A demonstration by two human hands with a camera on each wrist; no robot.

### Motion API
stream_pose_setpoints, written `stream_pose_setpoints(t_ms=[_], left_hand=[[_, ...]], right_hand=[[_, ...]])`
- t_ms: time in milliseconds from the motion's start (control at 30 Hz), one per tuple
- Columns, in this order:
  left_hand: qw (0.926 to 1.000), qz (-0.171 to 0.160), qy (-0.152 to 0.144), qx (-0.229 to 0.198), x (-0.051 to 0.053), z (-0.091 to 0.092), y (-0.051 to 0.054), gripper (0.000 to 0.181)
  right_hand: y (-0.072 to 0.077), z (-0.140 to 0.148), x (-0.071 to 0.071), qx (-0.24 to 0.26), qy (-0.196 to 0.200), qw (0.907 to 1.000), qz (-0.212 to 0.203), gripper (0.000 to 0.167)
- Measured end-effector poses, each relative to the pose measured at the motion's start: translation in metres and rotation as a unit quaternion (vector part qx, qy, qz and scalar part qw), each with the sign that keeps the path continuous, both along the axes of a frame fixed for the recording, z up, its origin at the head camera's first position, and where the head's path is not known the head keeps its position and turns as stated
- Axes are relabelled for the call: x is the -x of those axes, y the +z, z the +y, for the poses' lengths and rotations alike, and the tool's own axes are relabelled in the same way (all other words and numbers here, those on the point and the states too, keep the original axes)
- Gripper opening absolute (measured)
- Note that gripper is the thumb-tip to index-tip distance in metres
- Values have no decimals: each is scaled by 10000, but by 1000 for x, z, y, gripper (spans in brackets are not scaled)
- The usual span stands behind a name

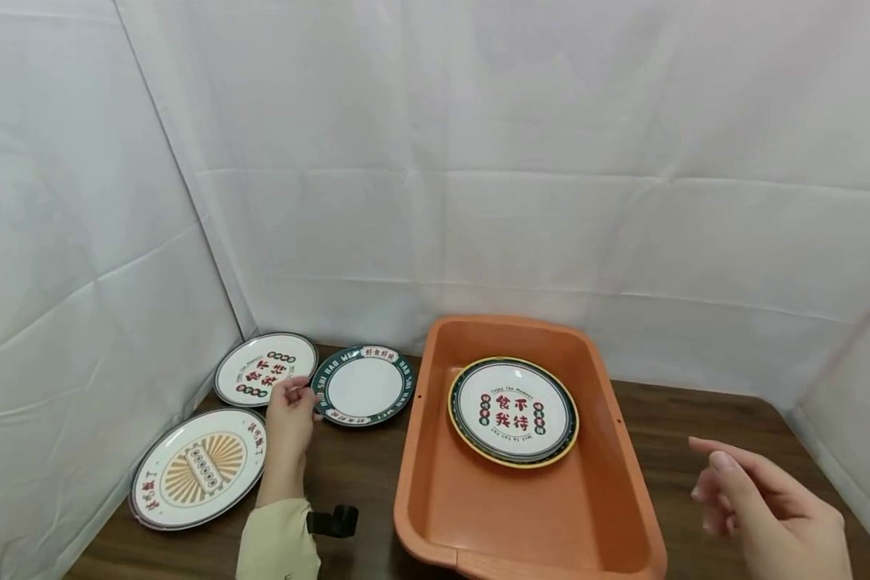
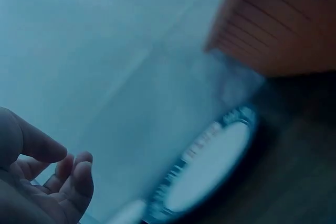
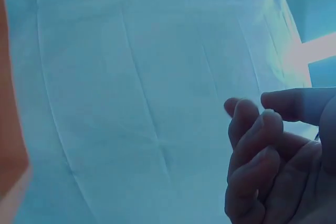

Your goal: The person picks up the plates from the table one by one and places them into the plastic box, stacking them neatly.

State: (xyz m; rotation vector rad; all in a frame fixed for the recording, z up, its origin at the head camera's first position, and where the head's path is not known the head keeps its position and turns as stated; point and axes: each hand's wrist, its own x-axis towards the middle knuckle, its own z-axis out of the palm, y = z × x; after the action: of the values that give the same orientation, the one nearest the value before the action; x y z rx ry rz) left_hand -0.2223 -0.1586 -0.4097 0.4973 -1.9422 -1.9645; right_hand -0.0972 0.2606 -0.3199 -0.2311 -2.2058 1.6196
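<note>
- At the near right, the right hand (image 1: 783, 507) hangs over the table (image 1: 677, 451), index finger extended and the others loosely bent, thumb apart from them, pinching nothing.
- At the near left, a pale sleeve (image 1: 279, 540) with a black clip (image 1: 333, 522) leads to the left hand.
- In the middle, the orange tub (image 1: 507, 515) holds a white plate (image 1: 503, 403) stacked on a yellow-rimmed plate (image 1: 513, 464).
- Left of the tub, the sunburst plate (image 1: 203, 470) lies on the table.
- Beyond it, the left hand (image 1: 293, 415), fingers loosely curled around nothing, hovers near the green-rimmed plate (image 1: 366, 387) and the corner plate (image 1: 264, 369).
- Behind everything, white cloth (image 1: 507, 169) hangs creased.
</note>
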Motion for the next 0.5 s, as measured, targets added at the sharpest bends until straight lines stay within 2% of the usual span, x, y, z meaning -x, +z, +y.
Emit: stream_pose_setpoints(t_ms=[133, 233, 300, 367, 467, 500], left_hand=[[9975, -575, -138, -384, 12, -7, -35, 38], [9947, -832, -32, -604, 18, -8, -53, 43], [9926, -934, 116, -766, 21, -7, -61, 44], [9911, -961, 228, -889, 24, -6, -67, 45], [9906, -1003, 209, -907, 29, -7, -74, 48], [9910, -1045, 181, -819, 31, -9, -76, 49]], right_hand=[[-18, 3, 5, 467, 669, 9956, 457, 29], [-30, -2, 6, 890, 940, 9861, 1043, 26], [-36, -7, 6, 1326, 1028, 9716, 1667, 23], [-40, -10, 6, 1821, 1164, 9477, 2349, 20], [-41, -13, 5, 2220, 1408, 9172, 2995, 19], [-41, -14, 4, 2305, 1431, 9119, 3079, 18]])
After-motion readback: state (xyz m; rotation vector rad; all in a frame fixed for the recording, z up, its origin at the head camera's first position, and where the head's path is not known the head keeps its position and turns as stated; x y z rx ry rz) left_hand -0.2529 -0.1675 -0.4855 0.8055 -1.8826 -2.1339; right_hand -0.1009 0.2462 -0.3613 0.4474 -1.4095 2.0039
